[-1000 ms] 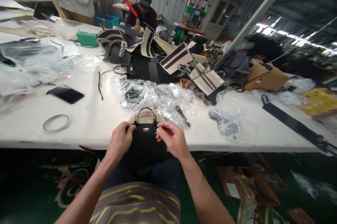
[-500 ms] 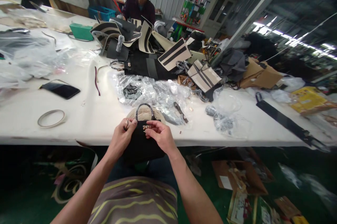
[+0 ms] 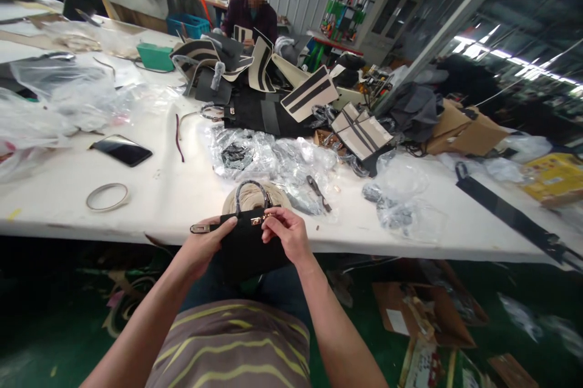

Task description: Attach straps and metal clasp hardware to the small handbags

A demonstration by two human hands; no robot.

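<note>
A small black handbag (image 3: 248, 248) stands upright at the table's front edge, its looped handle (image 3: 252, 186) wrapped in clear film. My left hand (image 3: 203, 248) grips the bag's left side, thumb lying across the front. Past those fingers, a strap end with a metal plate (image 3: 199, 228) sticks out to the left. On the upper front of the bag is a gold-coloured metal clasp (image 3: 256, 220). My right hand (image 3: 286, 231) pinches at the clasp's right end with thumb and fingertips, which partly cover it. Behind the bag lies a pale round coil (image 3: 231, 197).
Clear plastic wrapping (image 3: 282, 163) covers the table beyond the bag. A phone (image 3: 122, 150) and a tape roll (image 3: 107, 197) lie left. Bag panels (image 3: 312, 93) are heaped further back, where a person (image 3: 250, 11) sits. A long black strap piece (image 3: 505, 206) lies right.
My left hand has changed from a pinch near the clasp to a grip on the bag's left side. The metal-plated strap end now shows. My right hand stays at the clasp.
</note>
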